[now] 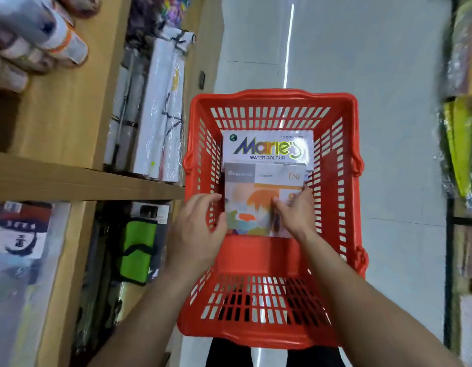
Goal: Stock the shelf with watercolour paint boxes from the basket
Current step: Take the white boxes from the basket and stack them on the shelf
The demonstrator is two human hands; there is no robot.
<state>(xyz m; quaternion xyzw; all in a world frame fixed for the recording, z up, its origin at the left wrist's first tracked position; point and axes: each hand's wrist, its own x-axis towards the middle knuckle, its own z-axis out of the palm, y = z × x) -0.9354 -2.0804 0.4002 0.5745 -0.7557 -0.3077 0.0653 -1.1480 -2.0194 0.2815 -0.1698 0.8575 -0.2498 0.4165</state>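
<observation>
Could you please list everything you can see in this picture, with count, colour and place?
Basket: one, red plastic, on the pale floor in the aisle, centre.
Marie's paint box: one, white with rainbow lettering, in the basket, far end.
Patterned paint box: one, grey top with orange and pastel splashes, in the basket, overlapping the Marie's box.
Wooden shelf: one unit, tan, left side.
White wrapped packs: several, upper shelf, standing.
Green pouch: one, bright green with black strap, lower shelf.
Rolled items: several, blurred, top left.
Left hand: at the patterned box's left edge.
Right hand: fingers on the box's right part.
</observation>
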